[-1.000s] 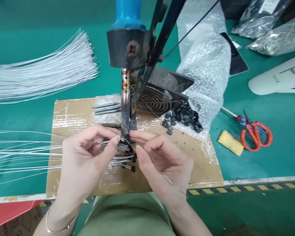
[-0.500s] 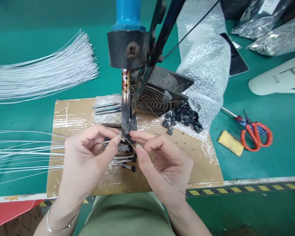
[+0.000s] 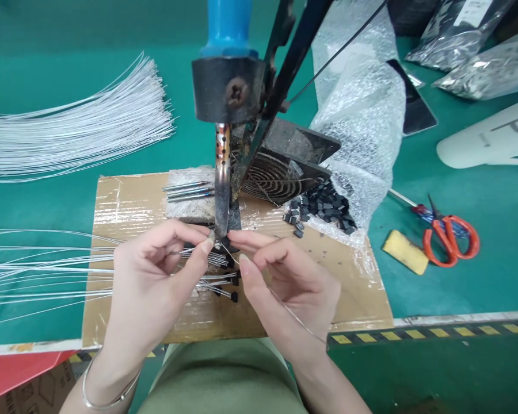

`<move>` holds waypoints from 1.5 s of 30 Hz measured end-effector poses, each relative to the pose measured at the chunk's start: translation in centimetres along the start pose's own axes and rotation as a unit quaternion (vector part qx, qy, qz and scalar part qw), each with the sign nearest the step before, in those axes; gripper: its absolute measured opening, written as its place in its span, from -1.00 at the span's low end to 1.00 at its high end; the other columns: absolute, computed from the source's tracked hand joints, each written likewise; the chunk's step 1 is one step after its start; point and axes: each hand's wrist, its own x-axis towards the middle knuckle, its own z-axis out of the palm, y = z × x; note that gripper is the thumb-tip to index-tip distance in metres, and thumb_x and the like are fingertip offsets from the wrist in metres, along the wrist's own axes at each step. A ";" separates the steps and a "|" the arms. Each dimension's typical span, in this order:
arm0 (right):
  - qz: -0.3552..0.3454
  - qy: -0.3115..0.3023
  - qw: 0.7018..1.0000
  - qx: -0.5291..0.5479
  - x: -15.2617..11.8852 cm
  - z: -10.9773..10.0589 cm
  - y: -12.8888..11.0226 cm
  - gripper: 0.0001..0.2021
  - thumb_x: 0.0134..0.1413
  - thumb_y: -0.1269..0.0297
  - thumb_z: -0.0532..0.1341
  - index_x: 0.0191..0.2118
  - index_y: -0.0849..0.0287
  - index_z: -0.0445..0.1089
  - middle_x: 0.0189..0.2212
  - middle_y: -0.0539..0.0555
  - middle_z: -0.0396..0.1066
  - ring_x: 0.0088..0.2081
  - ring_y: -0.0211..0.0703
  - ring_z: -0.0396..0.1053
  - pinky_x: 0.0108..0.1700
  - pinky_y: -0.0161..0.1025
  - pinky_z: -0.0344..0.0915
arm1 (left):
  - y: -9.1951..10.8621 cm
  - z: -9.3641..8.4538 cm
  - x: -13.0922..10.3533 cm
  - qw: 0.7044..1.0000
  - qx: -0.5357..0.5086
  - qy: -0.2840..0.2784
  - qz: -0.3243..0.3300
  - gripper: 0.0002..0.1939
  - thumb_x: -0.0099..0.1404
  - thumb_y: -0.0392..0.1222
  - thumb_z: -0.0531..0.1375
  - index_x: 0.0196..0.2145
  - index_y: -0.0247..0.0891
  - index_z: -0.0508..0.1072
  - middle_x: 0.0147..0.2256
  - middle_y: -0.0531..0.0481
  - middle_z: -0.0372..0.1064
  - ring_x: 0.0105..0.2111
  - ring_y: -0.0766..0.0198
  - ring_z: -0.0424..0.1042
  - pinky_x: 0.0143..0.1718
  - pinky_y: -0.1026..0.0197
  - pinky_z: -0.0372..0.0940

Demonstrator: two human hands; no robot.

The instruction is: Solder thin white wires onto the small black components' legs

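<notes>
A soldering iron (image 3: 223,167) with a blue handle hangs tip-down from a black stand. Right at its tip, my left hand (image 3: 159,276) pinches a thin wire between thumb and forefinger; the end, with a small metallic part, is mostly hidden by the fingertips. My right hand (image 3: 291,282) is closed on a thin strand of solder wire (image 3: 296,317), whose front end bends up to the tip and whose tail runs over the palm. Under the hands, several white wires with black connectors (image 3: 233,296) lie on the cardboard (image 3: 285,310).
Behind the iron stands a black fan (image 3: 271,175). Loose black connector housings (image 3: 323,207) spill from bubble wrap (image 3: 362,115). To the right lie orange-handled scissors (image 3: 451,238), a yellow sponge (image 3: 406,251) and a screwdriver (image 3: 403,198). A bundle of white wires (image 3: 77,135) lies at left.
Both hands keep the same grip at the iron's tip. Only a very slight shift of the whole view shows.
</notes>
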 end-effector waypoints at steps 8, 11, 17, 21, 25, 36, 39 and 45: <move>-0.004 0.000 1.000 -0.003 0.1 0.2 0.1 -0.80 0.23 0.49 0.34 -0.37 0.07 0.41 -0.01 0.09 0.67 0.03 -0.05 0.64 0.17 -0.08 0.52 | 0.0 0.2 -0.2 1.000 -0.001 0.009 -0.001 -0.90 0.20 -0.31 0.41 -0.44 -0.17 0.62 -0.35 0.05 0.62 -0.41 0.31 0.48 -0.50 0.30 0.23; -0.001 -0.002 1.000 -0.002 0.1 0.2 0.0 -0.80 0.24 0.48 0.33 -0.38 0.07 0.40 -0.01 0.11 0.67 0.03 -0.04 0.64 0.18 -0.05 0.52 | 0.0 0.3 -0.2 1.000 -0.004 0.009 -0.001 -0.90 0.21 -0.32 0.41 -0.44 -0.17 0.62 -0.37 0.06 0.61 -0.40 0.31 0.47 -0.48 0.30 0.24; 0.006 -0.003 1.000 0.001 0.1 0.1 0.0 -0.79 0.24 0.48 0.32 -0.38 0.07 0.39 -0.01 0.12 0.66 0.02 -0.02 0.64 0.18 -0.02 0.51 | 0.0 0.2 0.0 1.000 0.008 0.000 0.003 -0.89 0.20 -0.32 0.40 -0.44 -0.17 0.62 -0.40 0.08 0.57 -0.51 0.38 0.34 -0.55 0.30 0.11; 0.009 -0.006 1.000 0.004 0.1 0.0 0.2 -0.80 0.24 0.49 0.32 -0.37 0.07 0.39 0.00 0.09 0.66 0.02 -0.06 0.63 0.19 -0.04 0.49 | -0.2 0.2 0.1 1.000 0.004 -0.008 0.008 -0.89 0.22 -0.32 0.40 -0.44 -0.17 0.61 -0.41 0.09 0.57 -0.54 0.42 0.29 -0.55 0.31 0.09; 0.001 0.004 1.000 0.007 0.1 0.1 0.3 -0.80 0.24 0.49 0.33 -0.37 0.08 0.40 -0.03 0.07 0.67 0.01 -0.09 0.63 0.16 -0.10 0.50 | -0.5 0.1 0.1 1.000 0.009 -0.003 0.014 -0.90 0.21 -0.32 0.40 -0.44 -0.18 0.62 -0.39 0.07 0.59 -0.49 0.38 0.38 -0.54 0.32 0.13; -0.007 0.005 1.000 0.020 0.0 0.2 0.5 -0.80 0.24 0.49 0.34 -0.36 0.07 0.43 -0.03 0.03 0.66 0.00 -0.14 0.63 0.15 -0.15 0.49 | -0.6 -0.1 0.0 1.000 -0.003 -0.006 0.021 -0.88 0.20 -0.34 0.40 -0.45 -0.15 0.63 -0.38 0.10 0.59 -0.46 0.39 0.42 -0.52 0.37 0.16; -0.006 0.012 0.999 0.035 -0.1 0.3 0.8 -0.81 0.25 0.49 0.34 -0.35 0.07 0.44 -0.02 0.00 0.66 0.01 -0.17 0.62 0.17 -0.19 0.47 | -0.7 -0.1 0.0 1.000 -0.008 -0.007 0.020 -0.89 0.20 -0.34 0.41 -0.44 -0.16 0.64 -0.38 0.10 0.60 -0.49 0.41 0.41 -0.53 0.37 0.16; -0.007 0.018 0.999 0.044 -0.2 0.5 0.8 -0.82 0.26 0.49 0.35 -0.34 0.08 0.46 -0.03 0.00 0.66 0.01 -0.18 0.62 0.17 -0.20 0.47 | -0.7 0.2 0.2 1.000 -0.019 -0.002 0.018 -0.89 0.17 -0.35 0.42 -0.44 -0.16 0.64 -0.37 0.08 0.62 -0.46 0.39 0.45 -0.52 0.39 0.18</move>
